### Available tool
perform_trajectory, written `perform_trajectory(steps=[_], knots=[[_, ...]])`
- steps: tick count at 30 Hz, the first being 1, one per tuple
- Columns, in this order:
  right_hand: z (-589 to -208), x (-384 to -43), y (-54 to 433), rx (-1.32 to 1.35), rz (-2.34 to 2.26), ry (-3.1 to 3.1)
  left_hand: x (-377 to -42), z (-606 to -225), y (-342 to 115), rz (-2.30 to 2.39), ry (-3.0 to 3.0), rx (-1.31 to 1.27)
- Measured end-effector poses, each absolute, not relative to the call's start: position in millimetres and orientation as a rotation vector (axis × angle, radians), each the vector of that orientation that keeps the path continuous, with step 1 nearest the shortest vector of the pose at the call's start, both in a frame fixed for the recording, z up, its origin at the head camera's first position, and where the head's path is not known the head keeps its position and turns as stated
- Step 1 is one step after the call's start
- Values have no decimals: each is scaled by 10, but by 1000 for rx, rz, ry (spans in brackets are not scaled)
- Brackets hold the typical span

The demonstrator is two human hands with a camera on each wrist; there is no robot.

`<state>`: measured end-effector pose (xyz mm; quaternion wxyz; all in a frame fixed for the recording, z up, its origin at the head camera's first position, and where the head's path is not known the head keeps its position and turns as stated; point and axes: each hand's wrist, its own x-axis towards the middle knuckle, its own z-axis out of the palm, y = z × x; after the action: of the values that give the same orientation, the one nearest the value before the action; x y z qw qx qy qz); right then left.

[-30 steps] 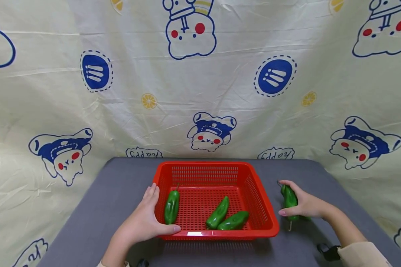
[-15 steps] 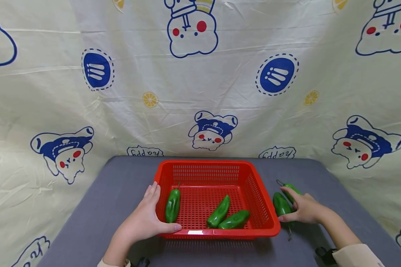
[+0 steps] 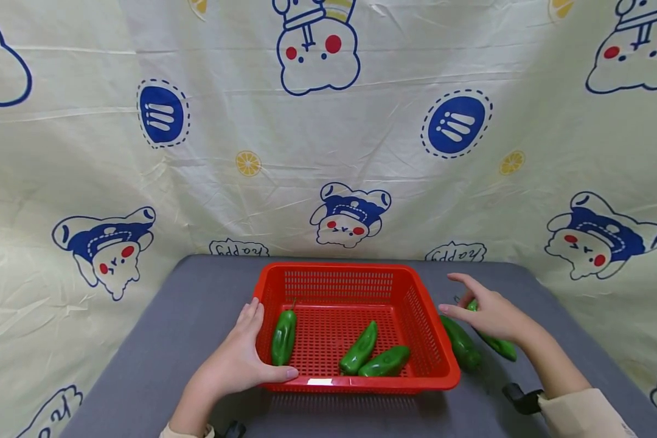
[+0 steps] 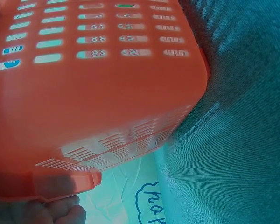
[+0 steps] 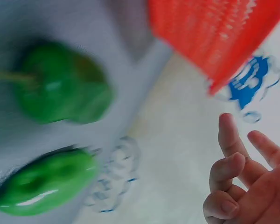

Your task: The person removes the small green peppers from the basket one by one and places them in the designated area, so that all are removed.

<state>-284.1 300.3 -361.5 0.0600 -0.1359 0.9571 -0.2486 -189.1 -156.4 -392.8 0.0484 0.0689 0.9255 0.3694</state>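
My left hand point(image 3: 235, 356) holds the front-left corner of a red plastic basket point(image 3: 356, 382), thumb over the front rim and fingers along the left side. In the left wrist view, fingertips point(image 4: 67, 209) show at the basket's rim. Three green peppers lie inside: one upright pepper point(image 3: 283, 338) at the left, a slanted pepper point(image 3: 358, 349) and another pepper point(image 3: 385, 361) near the front. Right of the basket, my right hand point(image 3: 495, 313) hovers with fingers spread and holds nothing. Below it are a green pepper point(image 3: 462, 345) close against the basket wall and a second pepper point(image 3: 500, 347), partly hidden by the hand.
A grey cloth-covered table point(image 3: 202, 304) carries everything. Behind it hangs a pale curtain point(image 3: 285, 134) with blue cartoon prints. A black strap point(image 3: 522, 398) circles the right wrist near a beige sleeve point(image 3: 583, 413).
My right hand gripped a pepper a second ago, shifted it left toward the basket, and has come off it, rising up and leftward with fingers spread. The left hand and basket stay put.
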Motion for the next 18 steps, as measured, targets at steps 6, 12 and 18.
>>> perform_trajectory(steps=[6,12,18], knots=[[-3322,-2781,2549,-528,-806,2884,-1892,-3928,-1561,1134,2814,203],[-3300,-2694,2127,-634,-807,2795,-1882,-3927,-1551,1135,2816,224],[-3466,-2662,1815,-664,-636,2798,-1875,-3922,-1552,1141,2815,208]])
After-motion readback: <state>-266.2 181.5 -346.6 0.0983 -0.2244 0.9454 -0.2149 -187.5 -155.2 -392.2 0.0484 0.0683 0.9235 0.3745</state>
